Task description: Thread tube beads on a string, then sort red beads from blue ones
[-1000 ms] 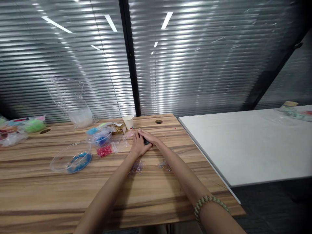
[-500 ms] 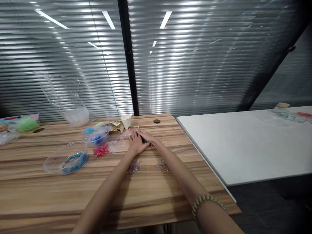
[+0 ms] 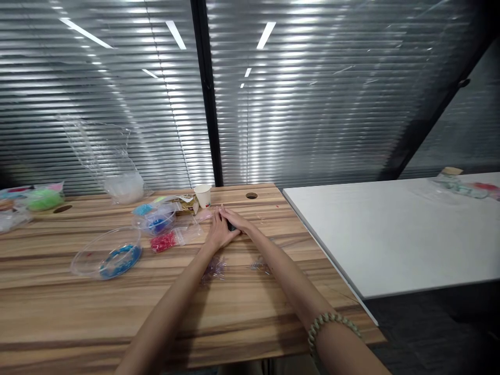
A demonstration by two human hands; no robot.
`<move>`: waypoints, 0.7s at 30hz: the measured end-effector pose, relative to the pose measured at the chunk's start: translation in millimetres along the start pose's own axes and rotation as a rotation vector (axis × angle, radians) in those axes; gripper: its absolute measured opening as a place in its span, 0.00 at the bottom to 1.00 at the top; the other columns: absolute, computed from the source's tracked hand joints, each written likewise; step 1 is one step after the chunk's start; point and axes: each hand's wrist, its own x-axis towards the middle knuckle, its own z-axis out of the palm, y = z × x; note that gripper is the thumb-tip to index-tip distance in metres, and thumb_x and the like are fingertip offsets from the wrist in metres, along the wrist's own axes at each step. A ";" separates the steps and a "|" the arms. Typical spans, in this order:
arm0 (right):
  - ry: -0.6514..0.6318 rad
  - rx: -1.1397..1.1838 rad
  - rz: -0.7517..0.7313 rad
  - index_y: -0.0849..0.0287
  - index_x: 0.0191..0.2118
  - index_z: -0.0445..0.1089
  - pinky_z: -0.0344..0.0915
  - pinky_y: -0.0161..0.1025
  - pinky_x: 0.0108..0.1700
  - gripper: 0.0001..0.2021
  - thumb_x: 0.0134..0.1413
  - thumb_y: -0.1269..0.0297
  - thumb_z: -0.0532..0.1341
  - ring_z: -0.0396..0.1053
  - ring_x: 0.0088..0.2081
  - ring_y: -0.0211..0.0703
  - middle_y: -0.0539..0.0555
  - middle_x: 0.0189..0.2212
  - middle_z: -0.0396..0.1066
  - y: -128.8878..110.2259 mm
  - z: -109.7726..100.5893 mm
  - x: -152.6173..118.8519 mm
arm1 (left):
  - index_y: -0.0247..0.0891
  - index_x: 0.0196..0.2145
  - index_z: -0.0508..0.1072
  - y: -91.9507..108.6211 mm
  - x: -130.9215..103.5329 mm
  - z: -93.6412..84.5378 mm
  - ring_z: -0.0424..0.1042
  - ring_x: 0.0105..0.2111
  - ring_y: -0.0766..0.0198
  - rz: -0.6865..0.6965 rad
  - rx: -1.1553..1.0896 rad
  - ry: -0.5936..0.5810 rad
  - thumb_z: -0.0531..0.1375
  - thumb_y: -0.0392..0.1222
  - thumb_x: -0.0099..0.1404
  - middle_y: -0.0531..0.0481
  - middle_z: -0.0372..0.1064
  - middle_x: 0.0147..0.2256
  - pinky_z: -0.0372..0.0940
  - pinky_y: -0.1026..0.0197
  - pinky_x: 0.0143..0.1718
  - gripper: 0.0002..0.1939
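My left hand (image 3: 219, 233) and my right hand (image 3: 236, 219) meet at the far middle of the wooden table, fingertips together. Between them a small dark object (image 3: 231, 226) shows in part; both hands close around it, and its kind cannot be made out. Behind my left fingers lies a pink packet (image 3: 203, 215), close to a white paper cup (image 3: 202, 196). Clear crinkled plastic pieces (image 3: 214, 269) lie under my left forearm, with more clear plastic (image 3: 259, 265) beside my right forearm. A beaded bracelet (image 3: 332, 319) circles my right forearm.
On the left stand a clear round container (image 3: 105, 255) with blue beads and another clear tub (image 3: 156, 223). A bag of red beads (image 3: 163, 241) lies near them. Further back are a gold packet (image 3: 189, 204) and a large clear bag (image 3: 124, 186). A white table (image 3: 390, 229) adjoins on the right.
The fingers of my left hand have drawn closer together around the dark object. My right hand stays in nearly the same place; the view has shifted slightly.
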 end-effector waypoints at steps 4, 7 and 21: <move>0.018 0.002 -0.003 0.57 0.48 0.69 0.49 0.44 0.60 0.23 0.50 0.48 0.59 0.59 0.55 0.46 0.56 0.50 0.67 -0.9 -0.3 -0.7 | 0.28 0.63 0.38 1.0 -1.0 -1.2 0.39 0.62 0.39 0.004 -0.007 -0.006 0.59 0.55 0.52 0.28 0.39 0.61 0.44 0.39 0.58 0.51; 0.031 0.002 0.005 0.57 0.48 0.69 0.48 0.45 0.61 0.23 0.50 0.48 0.59 0.58 0.56 0.46 0.55 0.50 0.67 -1.4 0.6 -2.1 | 0.28 0.63 0.37 1.9 -2.0 -1.6 0.38 0.62 0.40 0.010 0.007 -0.007 0.59 0.55 0.53 0.28 0.39 0.61 0.43 0.40 0.58 0.51; 0.039 -0.014 -0.019 0.58 0.45 0.70 0.54 0.43 0.57 0.20 0.51 0.50 0.57 0.62 0.52 0.45 0.56 0.46 0.69 6.9 1.7 -3.1 | 0.20 0.61 0.40 6.5 -5.1 -2.8 0.37 0.62 0.38 -0.009 0.083 -0.045 0.57 0.57 0.54 0.23 0.38 0.61 0.40 0.40 0.59 0.50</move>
